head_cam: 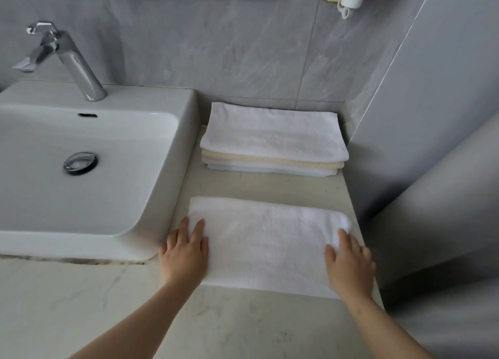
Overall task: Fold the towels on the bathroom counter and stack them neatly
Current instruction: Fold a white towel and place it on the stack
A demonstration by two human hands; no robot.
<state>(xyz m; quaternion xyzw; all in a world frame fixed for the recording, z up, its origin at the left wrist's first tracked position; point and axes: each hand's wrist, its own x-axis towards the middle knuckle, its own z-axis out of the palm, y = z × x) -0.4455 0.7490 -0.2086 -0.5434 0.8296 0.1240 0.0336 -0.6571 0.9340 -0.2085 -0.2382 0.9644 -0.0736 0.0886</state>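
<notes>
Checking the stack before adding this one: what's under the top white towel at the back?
Only front edges show under the top white towel: a cream towel, then a pale blue towel lowest, on the counter. The rest is covered.

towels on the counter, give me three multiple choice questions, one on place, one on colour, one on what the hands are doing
1. Where is the towel stack?
A. in the basin
B. on the counter, right of the sink, near the wall
C. on the floor

2. What colour is the stack's top towel?
A. red
B. white
C. dark green

3. How do the left hand and right hand meet the front towel?
A. both lift it into the air
B. both are curled into fists beside it
C. both rest with straight fingers on its ends

Answers: 1 B, the stack sits behind the front towel, beside the sink's outer wall. 2 B, a white layer lies over cream and pale blue ones. 3 C, the towel lies flat on the counter with a hand on each end.
</notes>
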